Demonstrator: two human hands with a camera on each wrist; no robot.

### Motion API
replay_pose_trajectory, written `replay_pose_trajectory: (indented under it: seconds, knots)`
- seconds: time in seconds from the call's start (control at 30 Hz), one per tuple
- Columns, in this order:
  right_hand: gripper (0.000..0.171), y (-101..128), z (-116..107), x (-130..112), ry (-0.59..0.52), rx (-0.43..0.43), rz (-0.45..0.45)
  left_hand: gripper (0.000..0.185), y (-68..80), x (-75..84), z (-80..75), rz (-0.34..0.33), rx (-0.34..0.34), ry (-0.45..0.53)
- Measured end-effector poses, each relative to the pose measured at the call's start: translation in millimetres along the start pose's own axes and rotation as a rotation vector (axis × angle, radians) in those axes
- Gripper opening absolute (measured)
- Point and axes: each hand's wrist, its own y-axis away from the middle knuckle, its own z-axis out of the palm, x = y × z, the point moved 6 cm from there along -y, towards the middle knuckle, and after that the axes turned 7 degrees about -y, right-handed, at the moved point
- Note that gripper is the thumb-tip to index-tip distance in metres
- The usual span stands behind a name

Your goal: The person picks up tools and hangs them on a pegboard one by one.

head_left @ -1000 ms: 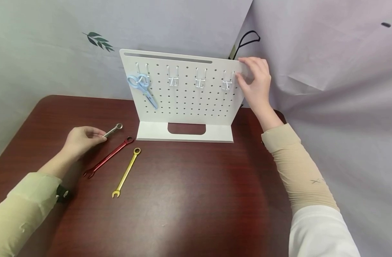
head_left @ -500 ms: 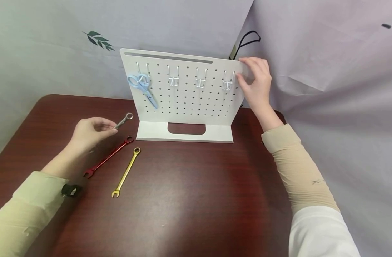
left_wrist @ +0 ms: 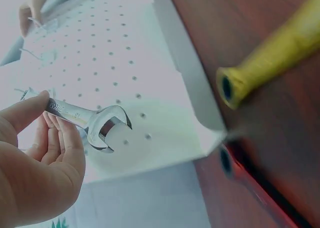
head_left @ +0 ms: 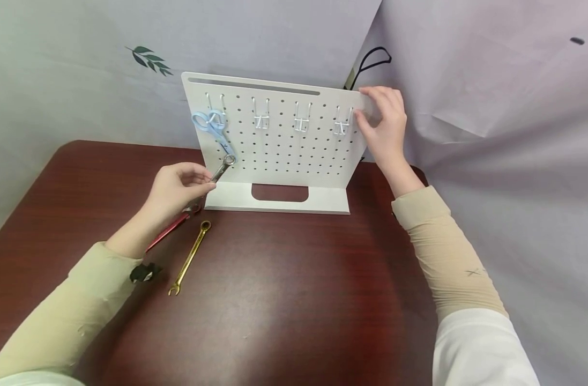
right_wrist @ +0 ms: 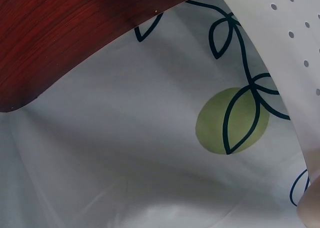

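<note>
My left hand pinches a silver combination wrench between thumb and fingers, its ring end up in front of the lower left of a white pegboard. In the left wrist view the wrench's open jaw end sticks out past the fingers. With thumb in front and fingertips over the top edge, my right hand holds the pegboard at its upper right corner. Light blue scissors hang on the leftmost hook. A red wrench, partly hidden by the left hand, and a yellow wrench lie on the table.
Several wire hooks run along the upper pegboard; three to the right of the scissors carry nothing. The dark red table stretches out in front of the stand. A printed cloth hangs behind and to the right.
The left hand has moved right and up with the silver wrench, from above the table at left to the pegboard's lower left. The right hand has stayed on the board.
</note>
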Motion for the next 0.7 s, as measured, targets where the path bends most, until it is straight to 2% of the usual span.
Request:
replay_pose_trajectory:
  seconds: [0.13,0.37,0.5,0.7]
  knots:
    - [0.031,0.4,0.1,0.5,0.004,0.002,-0.004,0.021,-8.9,16.4,11.0,0.027,0.022,0.072]
    - [0.031,0.0,0.5,0.6,0.005,0.007,-0.013,0.011,-24.9,44.1,25.1,0.066,0.066,0.276]
    - [0.03,-1.0,0.9,0.2,0.005,0.008,-0.015,0.012,-32.6,49.5,30.0,0.058,0.08,0.336]
    - [0.03,-0.3,0.6,0.5,0.013,0.002,-0.013,0.01,-42.4,47.4,37.6,0.02,0.078,0.346]
